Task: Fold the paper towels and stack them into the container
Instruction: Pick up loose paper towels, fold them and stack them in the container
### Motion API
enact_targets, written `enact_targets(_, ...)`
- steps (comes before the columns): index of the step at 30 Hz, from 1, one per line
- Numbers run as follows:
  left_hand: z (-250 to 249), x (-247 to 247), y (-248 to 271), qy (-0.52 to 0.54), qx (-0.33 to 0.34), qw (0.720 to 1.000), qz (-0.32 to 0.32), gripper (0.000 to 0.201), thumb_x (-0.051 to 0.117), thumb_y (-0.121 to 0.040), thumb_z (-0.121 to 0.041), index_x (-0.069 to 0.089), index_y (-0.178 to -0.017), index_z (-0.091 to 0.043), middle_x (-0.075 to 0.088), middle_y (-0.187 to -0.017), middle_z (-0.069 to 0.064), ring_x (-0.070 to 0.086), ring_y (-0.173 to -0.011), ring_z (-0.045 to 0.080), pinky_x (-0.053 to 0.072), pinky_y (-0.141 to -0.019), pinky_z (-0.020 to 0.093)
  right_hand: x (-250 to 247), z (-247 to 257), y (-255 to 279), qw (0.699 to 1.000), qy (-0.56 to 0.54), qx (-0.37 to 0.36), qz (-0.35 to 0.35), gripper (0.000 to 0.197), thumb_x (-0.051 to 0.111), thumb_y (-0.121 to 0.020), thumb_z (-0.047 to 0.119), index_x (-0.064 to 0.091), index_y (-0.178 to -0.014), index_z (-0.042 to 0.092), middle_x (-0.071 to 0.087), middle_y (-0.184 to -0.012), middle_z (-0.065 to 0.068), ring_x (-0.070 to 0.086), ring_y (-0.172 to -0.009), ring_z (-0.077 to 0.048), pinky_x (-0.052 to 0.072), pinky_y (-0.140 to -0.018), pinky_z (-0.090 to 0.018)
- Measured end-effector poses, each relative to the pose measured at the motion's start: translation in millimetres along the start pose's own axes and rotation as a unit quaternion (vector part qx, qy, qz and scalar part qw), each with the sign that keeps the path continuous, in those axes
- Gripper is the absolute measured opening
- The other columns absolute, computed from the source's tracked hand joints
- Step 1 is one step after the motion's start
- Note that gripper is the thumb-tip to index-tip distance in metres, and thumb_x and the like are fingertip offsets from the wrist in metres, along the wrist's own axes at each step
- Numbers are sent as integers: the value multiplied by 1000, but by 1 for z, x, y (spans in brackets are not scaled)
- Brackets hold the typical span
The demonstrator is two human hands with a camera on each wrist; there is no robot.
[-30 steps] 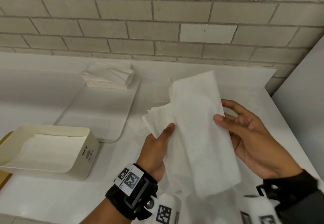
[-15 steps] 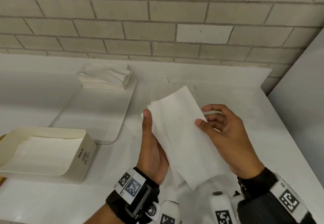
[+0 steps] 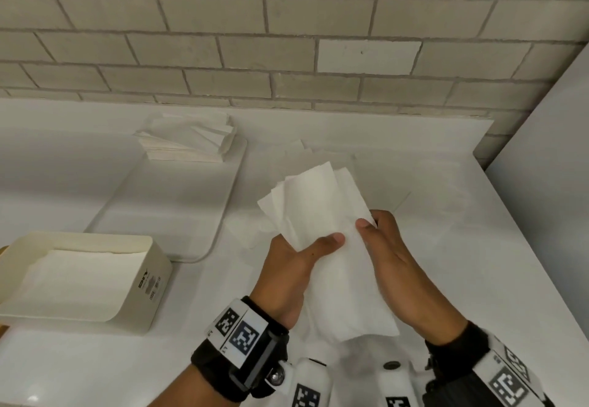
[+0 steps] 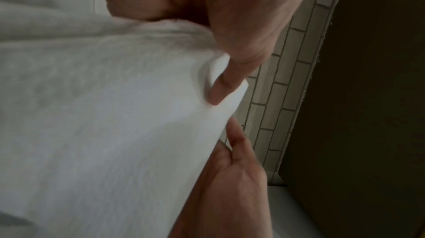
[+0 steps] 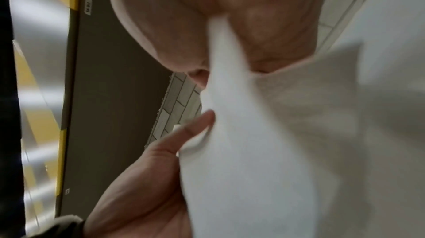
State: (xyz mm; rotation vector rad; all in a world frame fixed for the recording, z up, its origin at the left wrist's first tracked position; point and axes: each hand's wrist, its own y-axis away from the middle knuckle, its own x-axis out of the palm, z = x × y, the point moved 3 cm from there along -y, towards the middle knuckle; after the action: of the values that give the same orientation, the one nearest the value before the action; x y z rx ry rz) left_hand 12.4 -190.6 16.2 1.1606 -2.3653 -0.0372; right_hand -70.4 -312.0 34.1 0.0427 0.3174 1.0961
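Note:
In the head view both hands hold a white paper towel [image 3: 334, 263], folded lengthwise into a long strip, above the white table. My left hand [image 3: 318, 244] grips its left edge with the thumb across the front. My right hand [image 3: 369, 225] pinches the right edge just beside it. The left wrist view shows the towel [image 4: 103, 114] under my left thumb [image 4: 225, 85]. The right wrist view shows the towel [image 5: 276, 151] pinched in my right hand [image 5: 207, 70]. The cream container [image 3: 146, 285] sits at the left with a folded towel [image 3: 79, 272] lying flat inside.
A stack of unfolded towels [image 3: 188, 138] rests at the far end of a white tray [image 3: 165, 212]. More loose sheets [image 3: 318, 158] lie flat on the table behind my hands. A brick wall runs along the back and a grey panel [image 3: 548, 183] stands at the right.
The towel went from a wide sheet to a narrower folded strip. Both hands came closer together, and my left thumb now lies across the towel's front.

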Motion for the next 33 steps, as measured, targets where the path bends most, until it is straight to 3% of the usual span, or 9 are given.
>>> enact_targets(3,-3,-4,-2,10,12,1000,-27,31,71,-86,-4,70,-115,-14,77,-111,7,73,-105,25,57,-91,42,-7,5,3,999,31,-32,-22,24,30,-101,50,47,-104,33,54,-98,14,52,-80,4,41,-78,-23)
enact_targets(9,-7,0,-4,-1,-11,1000,-16,35,73,-83,-13,70,-118,-12,77,-112,9,73,-105,28,58,-90,43,4,1,7,998,40,-31,42,36,33,-89,63,45,-118,46,62,-112,21,60,-100,5,46,-82,-21)
enact_targets(13,-10,-13,-3,-49,18,997,-64,34,74,-86,-5,69,-119,-12,77,-110,6,74,-103,26,59,-90,44,-1,0,2,994,69,-85,20,15,43,-100,39,45,-115,38,69,-100,11,66,-91,-7,52,-76,-26)
enact_targets(16,-7,-14,-2,-71,22,995,-66,33,75,-85,-7,70,-117,-14,78,-109,5,74,-101,24,58,-90,44,5,-4,-4,995,36,-88,34,19,39,-104,25,48,-116,35,67,-103,14,65,-94,-6,53,-80,-27)
enact_targets(22,-7,-22,3,-213,66,972,-72,29,81,-84,-23,69,-109,-33,78,-107,-8,73,-101,13,58,-92,41,18,-8,-7,987,34,-133,81,49,35,-103,8,32,-141,39,46,-127,21,48,-116,8,39,-89,-3)
enact_targets(25,-5,-31,3,-184,7,981,-54,30,76,-86,-20,71,-115,-22,77,-112,3,73,-106,24,54,-99,51,21,-16,-13,989,30,-116,92,53,35,-101,6,32,-141,40,48,-125,21,50,-114,6,43,-89,-8)
enact_targets(27,-5,-37,3,-166,-12,984,-58,28,74,-87,-14,72,-115,-17,77,-111,7,73,-104,27,53,-100,55,24,-21,-16,987,34,-96,122,39,35,-100,6,42,-129,32,58,-116,11,58,-100,-2,48,-80,-13)
enact_targets(30,-11,-42,3,-241,70,965,-79,27,74,-86,-23,71,-110,-33,77,-107,-4,74,-101,17,58,-93,49,32,-21,-17,984,57,-97,139,21,34,-102,8,40,-112,25,63,-100,-2,60,-79,-12,54,-67,-25)
enact_targets(33,-22,-34,8,-305,167,935,-66,40,68,-96,-19,67,-97,-59,76,-103,-10,73,-94,7,61,-84,38,37,-14,-18,985,32,-133,109,32,34,-104,6,35,-119,34,63,-111,8,64,-97,-6,54,-78,-20)
